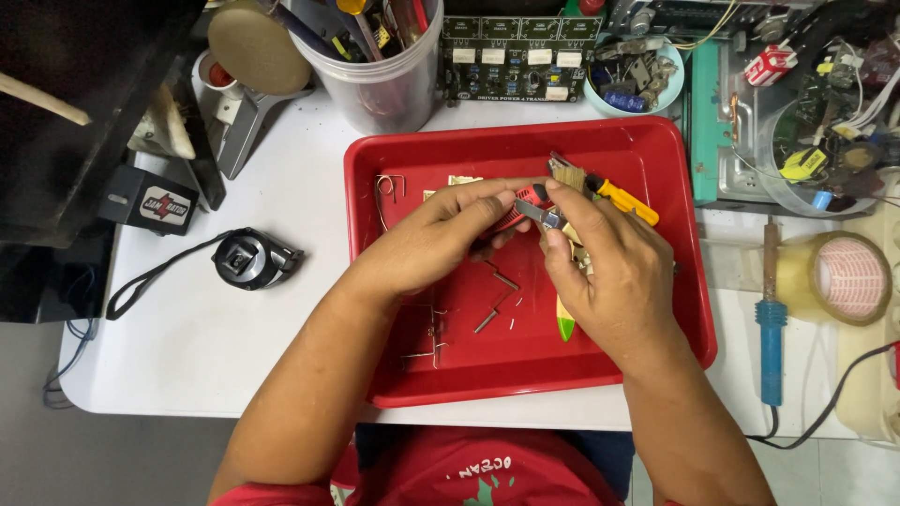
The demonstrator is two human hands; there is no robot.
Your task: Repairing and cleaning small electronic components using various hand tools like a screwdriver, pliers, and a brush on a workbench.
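Here, both hands are seen over the red tray [656,150], which rests on the white tabletop [234,347]. The left hand [427,239] is closed around a red-handled tool [525,201], held just above the tray's middle. The right hand [609,267] is brought up against it, its fingertips pinched on a small metal part [548,218] at the tool's tip, so the two hands are met together. Small metal pins [497,300] are scattered on the tray floor below the hands, and bent wire [386,187] lies near the tray's left wall. A yellow-handled tool [623,200] is seen in the tray just beyond the right hand. To the tray's right, a blue-handled soldering iron [771,328] and a roll of tape [844,276] are laid; to its left, a small black device with a strap [248,258] is found.
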